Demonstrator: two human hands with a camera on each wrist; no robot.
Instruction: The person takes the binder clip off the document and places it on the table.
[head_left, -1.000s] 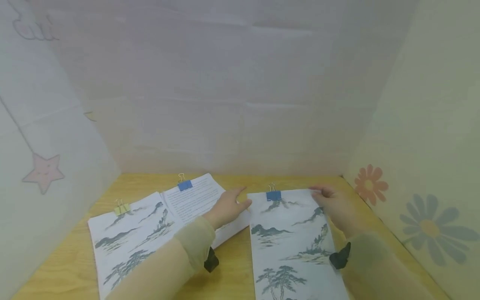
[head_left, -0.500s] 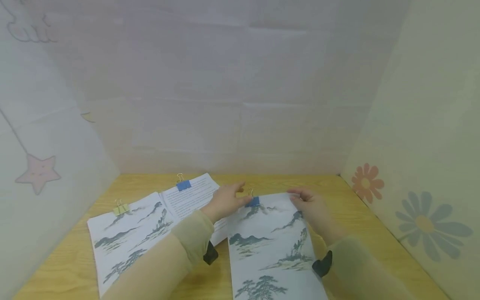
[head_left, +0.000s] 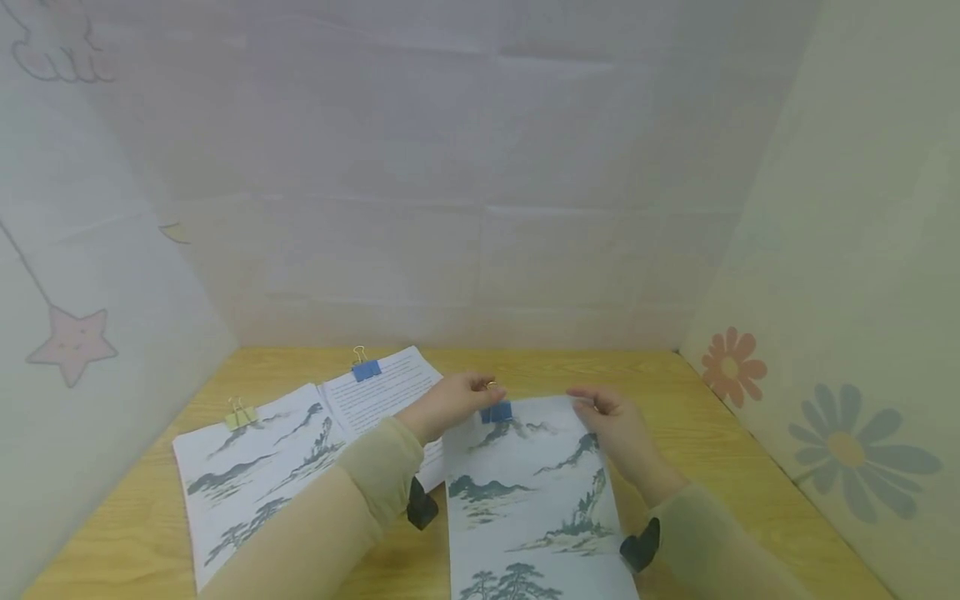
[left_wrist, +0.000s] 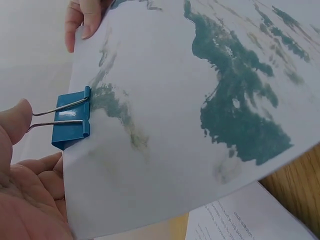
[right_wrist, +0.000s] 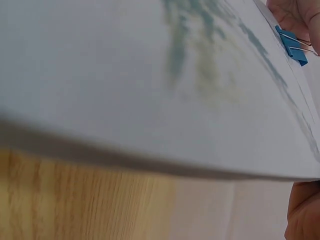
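Note:
A stack of paper [head_left: 547, 508] printed with ink-style mountains and pines is lifted at its top edge. A blue binder clip [head_left: 497, 412] with wire handles grips that edge. My left hand [head_left: 448, 406] is at the clip: in the left wrist view the thumb [left_wrist: 16, 120] presses the tips of the wire handles, while the other fingers curl behind the paper. My right hand [head_left: 617, 429] pinches the stack's top right corner, thumb in front. The right wrist view shows the stack's thick edge [right_wrist: 100, 157] raised over the wooden table.
To the left lies another landscape-printed stack [head_left: 262, 467] with a yellow binder clip [head_left: 242, 415]. Beside it, a stack of text pages [head_left: 390, 392] carries a second blue clip [head_left: 366, 371] and runs partly under my left arm. Pale papered walls enclose the wooden table [head_left: 720, 467].
The right hand has brought the landscape stack leftward to the left hand. The left hand, apart from it a second ago, now has its thumb on the clip's handles.

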